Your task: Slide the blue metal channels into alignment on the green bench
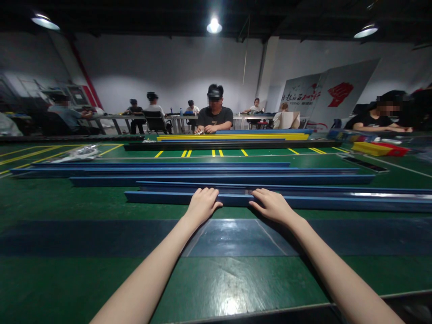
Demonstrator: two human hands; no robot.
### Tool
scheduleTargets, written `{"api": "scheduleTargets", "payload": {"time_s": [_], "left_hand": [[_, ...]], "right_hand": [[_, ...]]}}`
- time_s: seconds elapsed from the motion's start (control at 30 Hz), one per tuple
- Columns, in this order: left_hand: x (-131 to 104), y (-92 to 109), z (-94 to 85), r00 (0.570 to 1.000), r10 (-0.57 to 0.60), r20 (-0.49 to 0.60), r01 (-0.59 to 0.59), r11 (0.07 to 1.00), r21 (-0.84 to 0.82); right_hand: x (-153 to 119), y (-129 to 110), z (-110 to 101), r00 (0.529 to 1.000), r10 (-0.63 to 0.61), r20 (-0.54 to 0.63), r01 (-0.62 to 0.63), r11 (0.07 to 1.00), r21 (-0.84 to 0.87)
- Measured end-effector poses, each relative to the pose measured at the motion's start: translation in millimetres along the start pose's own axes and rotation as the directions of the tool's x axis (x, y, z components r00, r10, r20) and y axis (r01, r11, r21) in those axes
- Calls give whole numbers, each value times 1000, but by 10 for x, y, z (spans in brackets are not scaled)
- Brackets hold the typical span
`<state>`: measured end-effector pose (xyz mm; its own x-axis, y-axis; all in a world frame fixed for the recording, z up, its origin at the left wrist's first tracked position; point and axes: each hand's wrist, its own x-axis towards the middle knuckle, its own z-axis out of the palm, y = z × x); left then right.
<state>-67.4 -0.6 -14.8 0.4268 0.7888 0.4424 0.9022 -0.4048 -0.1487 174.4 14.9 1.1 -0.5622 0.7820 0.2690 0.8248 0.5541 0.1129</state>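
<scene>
A long blue channel-shaped rail (165, 197) lies lengthwise across the table in front of me, its trough facing up. My left hand (203, 203) grips it left of its middle, fingers over the near wall and thumb against the front. Similarly, my right hand (269, 202) is closed on the same rail a short way to the right. Between the two hands, part of the trough shows. Nearer to me, a flat, glossy, see-through strip (232, 236) lies on the green tabletop (216, 279).
Several more blue rails (101, 181) lie parallel beyond mine. Farther back are a black rail (236, 145) and a yellow rail (189, 137), with a seated person (216, 118) behind them. A phone-like dark slab (364, 163), yellow tray (374, 149) and clear plastic bag (79, 153) flank them.
</scene>
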Motion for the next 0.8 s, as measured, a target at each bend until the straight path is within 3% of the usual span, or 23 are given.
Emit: {"api": "scheduleTargets", "payload": {"time_s": [0.8], "left_hand": [[2, -2, 4, 1000, 3, 15, -3, 1000, -12]], "right_hand": [[-7, -8, -20, 1000, -3, -7, 3, 1000, -6]]}}
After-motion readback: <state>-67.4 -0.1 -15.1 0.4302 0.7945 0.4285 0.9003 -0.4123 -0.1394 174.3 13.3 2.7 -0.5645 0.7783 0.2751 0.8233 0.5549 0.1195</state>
